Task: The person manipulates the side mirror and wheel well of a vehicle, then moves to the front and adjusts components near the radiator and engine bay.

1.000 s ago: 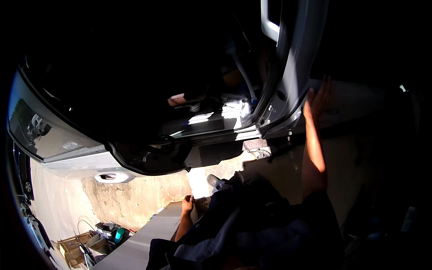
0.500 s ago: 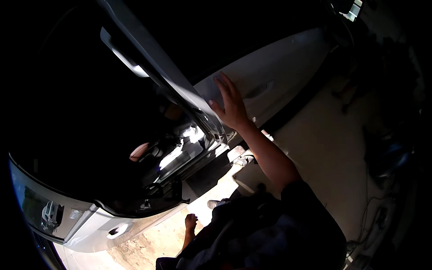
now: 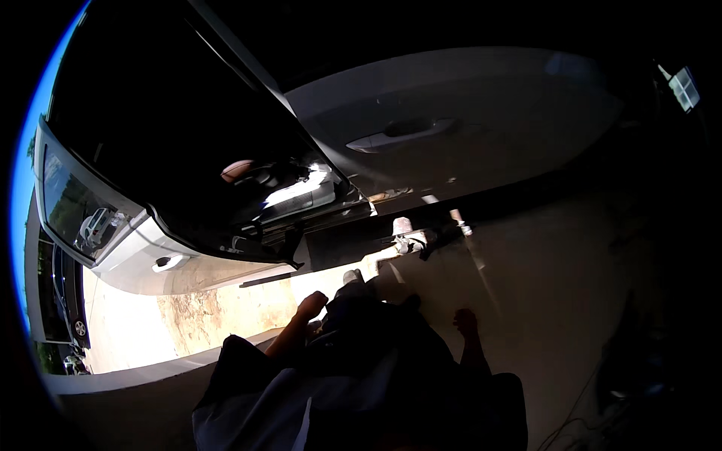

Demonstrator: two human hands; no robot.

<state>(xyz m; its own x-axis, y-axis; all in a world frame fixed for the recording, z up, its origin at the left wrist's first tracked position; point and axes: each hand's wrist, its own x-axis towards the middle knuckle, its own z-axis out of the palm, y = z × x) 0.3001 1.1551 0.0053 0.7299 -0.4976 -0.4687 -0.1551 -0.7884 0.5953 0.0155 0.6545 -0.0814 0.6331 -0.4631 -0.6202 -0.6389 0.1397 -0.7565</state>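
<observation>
My left hand (image 3: 310, 305) hangs low in front of my body, fingers curled in; whether anything is inside them is hidden. My right hand (image 3: 466, 323) is down at my right side in deep shadow, its fingers loosely curled, and I see nothing in it. Neither hand touches the car. Ahead of me is a light-coloured car: a closed door panel (image 3: 481, 98) with its handle (image 3: 402, 134) lies to the right, and an open door (image 3: 169, 264) swings out on the left. Between them is the dark door opening, with a sunlit patch (image 3: 301, 188) inside.
A brown, rounded object (image 3: 237, 171) shows inside the car. Small light-coloured items (image 3: 406, 234) lie by the sill. A dark vehicle (image 3: 68, 293) stands outside at far left. Sunlit ground (image 3: 210, 312) lies under the open door. Cables (image 3: 575, 413) run along the shaded floor at right.
My right hand has left the car's panel, where it lay with fingers spread, and dropped to my side, curled. My view has shifted, showing more of the open door and the outdoors at left.
</observation>
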